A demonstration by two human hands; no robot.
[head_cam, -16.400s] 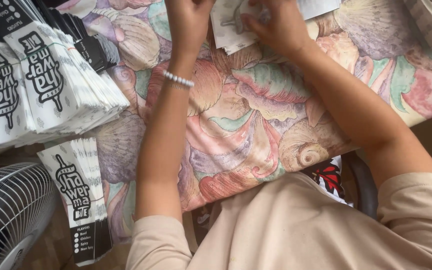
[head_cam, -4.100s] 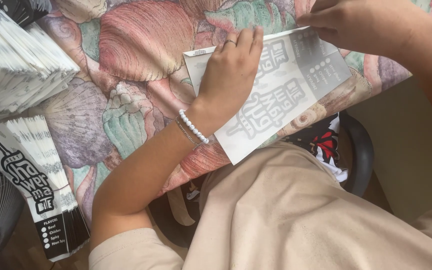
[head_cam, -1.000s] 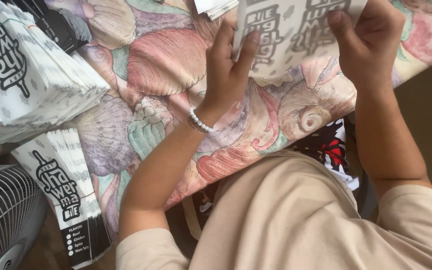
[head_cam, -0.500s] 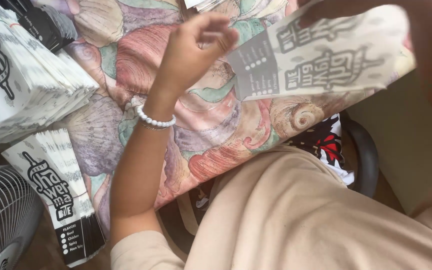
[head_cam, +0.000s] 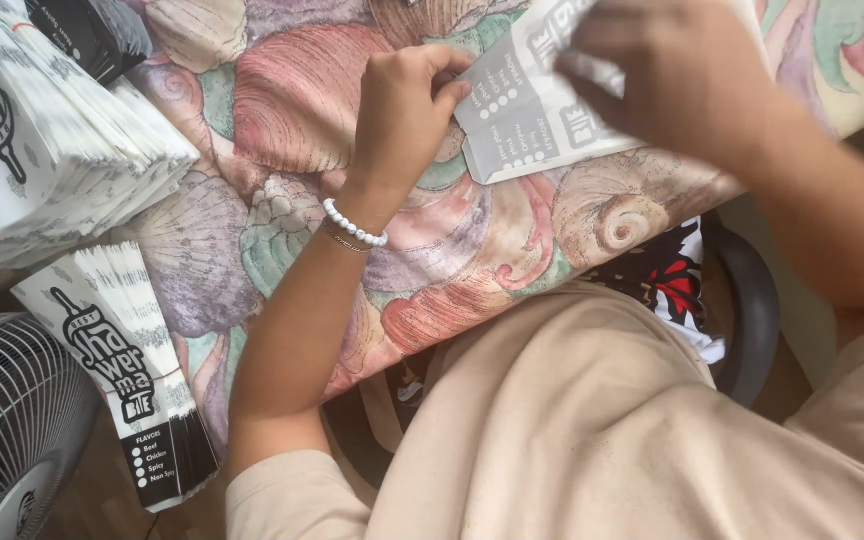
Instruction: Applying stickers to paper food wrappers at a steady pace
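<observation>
On the shell-patterned cloth [head_cam: 282,110], left hand [head_cam: 402,110] pinches one paper sleeve [head_cam: 527,120]; blurred right hand [head_cam: 672,75] covers it, grip unclear. Two sleeve stacks [head_cam: 42,150] cropped left.

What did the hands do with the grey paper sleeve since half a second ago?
The left hand, which was lifted clear of the grey printed sleeve, has come back and pinches its near corner. The right hand still grips the sleeve from above, now lower over the shell-patterned cloth. The stacks of sleeves and the fan stayed put.
</observation>
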